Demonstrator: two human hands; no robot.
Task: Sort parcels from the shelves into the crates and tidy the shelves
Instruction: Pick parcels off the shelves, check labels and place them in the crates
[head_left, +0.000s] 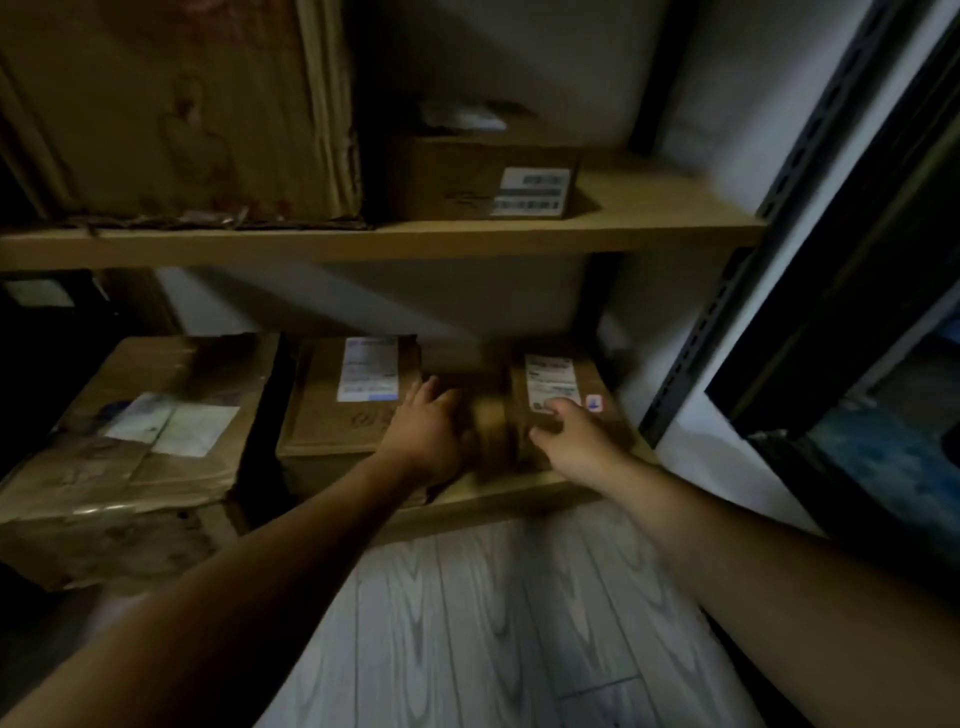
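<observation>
Parcels fill two wooden shelves in dim light. On the upper shelf (649, 228) stand a big worn box (171, 109) at the left and a small box (467, 179) just beside it, its white label facing us. On the lower shelf (519, 496) we see three: a crumpled box (140, 441) at the left, a flat box (332, 415) in the middle with a white label on top, and the parcel (491, 410) at the right end, near the black post (727, 312). All the boxes are closed, so we cannot tell what is in them.

The parcel lies flat near the shelf's front edge, with its label side up and the label at its right part. A band of brown tape runs across its top from front to back. Its left part is smeared by blur, so we cannot say for sure which way its long axis runs.

Our left hand (428, 431) lies against the parcel's left side, where it meets the middle box, with fingers reaching forward, fairly straight. Our right hand (571, 436) rests on the parcel's right part, fingers curled down onto the top by the label. The hands are apart, with the tape band between them. Both forearms reach in over a pale plank floor (493, 623).
</observation>
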